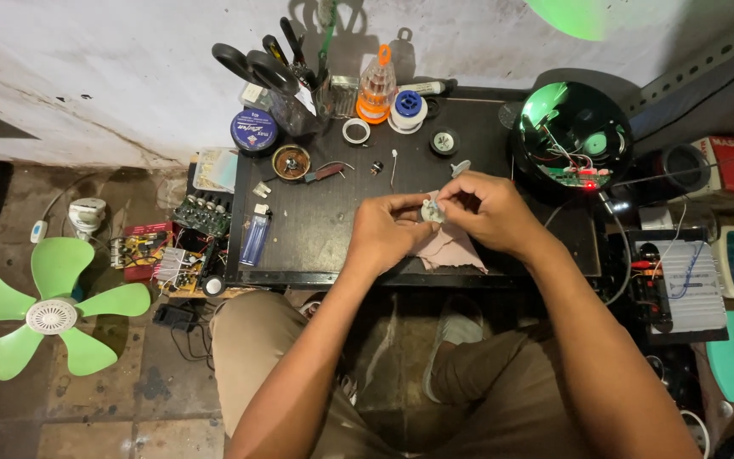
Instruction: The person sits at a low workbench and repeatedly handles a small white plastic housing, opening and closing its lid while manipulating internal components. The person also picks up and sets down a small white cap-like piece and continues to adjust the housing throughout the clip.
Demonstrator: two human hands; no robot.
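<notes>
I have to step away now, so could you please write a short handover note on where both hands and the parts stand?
Left hand and right hand: both pinch one small pale part above the black table.
Under them: pink cloth.
Right of them: open black housing, circuit board exposed, red light on.
Done: housing opened.
Left: part not yet refitted; housing not closed.

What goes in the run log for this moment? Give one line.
left hand: pinches small grey part | right hand: on same part | below: pink cloth on black table | near: blue lighter, open black housing
</notes>
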